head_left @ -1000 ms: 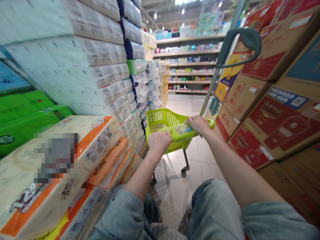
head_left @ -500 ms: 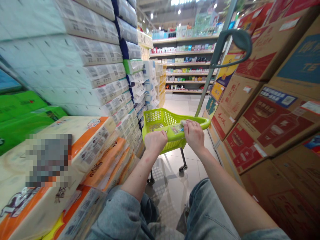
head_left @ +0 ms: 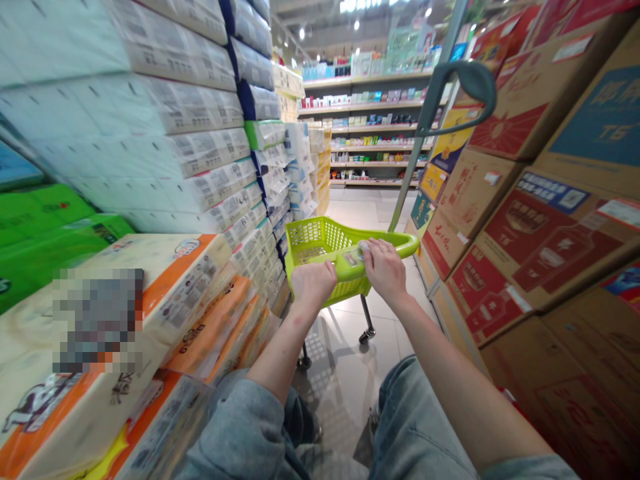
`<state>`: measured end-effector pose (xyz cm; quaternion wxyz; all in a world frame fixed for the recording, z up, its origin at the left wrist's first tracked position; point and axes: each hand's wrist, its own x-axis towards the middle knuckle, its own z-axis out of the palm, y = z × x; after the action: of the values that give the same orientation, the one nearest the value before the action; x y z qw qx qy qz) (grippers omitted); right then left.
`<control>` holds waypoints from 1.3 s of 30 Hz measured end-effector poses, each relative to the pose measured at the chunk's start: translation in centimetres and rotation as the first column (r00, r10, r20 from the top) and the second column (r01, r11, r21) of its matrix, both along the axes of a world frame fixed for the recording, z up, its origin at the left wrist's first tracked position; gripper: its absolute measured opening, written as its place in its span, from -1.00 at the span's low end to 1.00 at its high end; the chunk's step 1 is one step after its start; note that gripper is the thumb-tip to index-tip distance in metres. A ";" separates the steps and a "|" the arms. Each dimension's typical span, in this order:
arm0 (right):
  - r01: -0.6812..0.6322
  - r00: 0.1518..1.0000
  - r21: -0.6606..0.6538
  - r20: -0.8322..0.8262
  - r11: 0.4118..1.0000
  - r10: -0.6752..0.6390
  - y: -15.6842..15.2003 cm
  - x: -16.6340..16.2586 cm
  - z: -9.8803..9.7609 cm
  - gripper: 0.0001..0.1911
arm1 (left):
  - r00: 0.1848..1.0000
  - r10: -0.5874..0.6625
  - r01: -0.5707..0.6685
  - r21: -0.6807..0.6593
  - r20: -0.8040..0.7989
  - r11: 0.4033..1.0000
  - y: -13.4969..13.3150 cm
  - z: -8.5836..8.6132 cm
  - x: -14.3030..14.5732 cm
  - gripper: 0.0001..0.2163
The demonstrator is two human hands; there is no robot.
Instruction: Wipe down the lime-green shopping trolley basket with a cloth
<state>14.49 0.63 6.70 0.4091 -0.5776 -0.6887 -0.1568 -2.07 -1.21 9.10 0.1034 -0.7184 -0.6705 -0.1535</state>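
Observation:
A lime-green plastic shopping cart (head_left: 324, 235) with perforated basket walls stands in front of me on thin legs with casters. My left hand (head_left: 313, 283) is closed around the left part of its handle. On the right part, my right hand (head_left: 385, 269) is also wrapped over the handle. Something small and whitish (head_left: 363, 249) shows under the right fingers; its kind is unclear. A label (head_left: 351, 259) is on the handle between the hands. The part of the basket interior that shows holds nothing I can make out.
Wrapped paper packs (head_left: 205, 147) are stacked high at left, with orange-and-cream packs (head_left: 175, 293) nearer. Printed cartons (head_left: 545, 220) line the right. A pole (head_left: 407, 177) with a grey loop (head_left: 457, 100) rises behind the cart. Stocked shelves (head_left: 370, 127) stand across the aisle's end.
My right hand has shifted slightly left along the handle. The grey loop and pole sit a little further left in view. Both hands keep their hold on the cart.

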 end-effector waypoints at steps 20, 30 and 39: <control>-0.117 0.992 0.084 -0.038 0.989 0.121 -0.6 -0.2 -0.8 -0.67 | 0.964 -0.264 0.263 -0.108 0.003 0.959 0.8 1.2 -4.6 -0.48; -0.096 0.995 0.107 -0.029 0.990 0.100 -2.4 -3.3 -0.9 -0.66 | 0.982 -0.175 0.177 -0.023 0.066 0.984 1.1 0.2 -4.0 -0.44; -0.188 0.975 0.056 0.131 0.981 0.180 -3.6 -4.2 -1.0 -0.66 | 0.973 -0.184 0.178 0.049 0.143 0.983 0.7 -0.1 -2.9 -0.47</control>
<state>10.30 -2.95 5.67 0.3973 -0.4860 -0.7578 -0.1778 -5.02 -0.55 9.05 0.0522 -0.7613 -0.6052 -0.2266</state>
